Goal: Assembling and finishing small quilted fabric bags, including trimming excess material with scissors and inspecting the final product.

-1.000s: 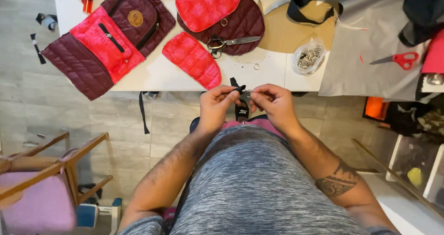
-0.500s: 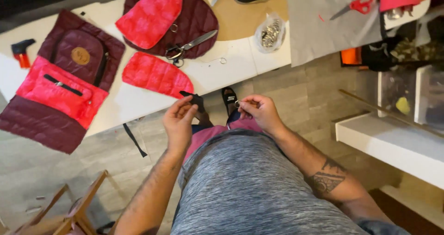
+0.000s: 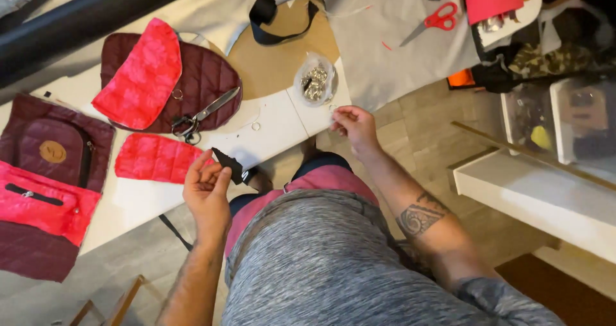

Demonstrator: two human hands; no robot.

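Left hand (image 3: 206,186): fingers pinched on one end of a short black webbing strap (image 3: 232,166), held just off the near edge of the white worktable (image 3: 276,130). The strap's long axis runs from upper left to lower right, its free end pointing down toward the person's lap.

Right hand (image 3: 355,126): at the table's corner, fingertips drawn together; whether they pinch something small I cannot tell. It sits just beside a clear bag of metal fittings (image 3: 315,81).

Grey cloth (image 3: 398,50): spread over the far right of the table, red-handled scissors (image 3: 435,22) lying on it.

Maroon quilted backpack front (image 3: 48,185): far left, with a red pocket panel.

Maroon quilted panel (image 3: 205,82): centre, a red panel (image 3: 140,77) laid over it, metal shears (image 3: 204,114) at its near edge.

Brown card pattern (image 3: 282,53): rounded, beneath a looped black strap (image 3: 273,15).

Smaller red quilted piece (image 3: 154,158): near the left hand.

Floor: grey tiles; white shelf (image 3: 532,194) at right.
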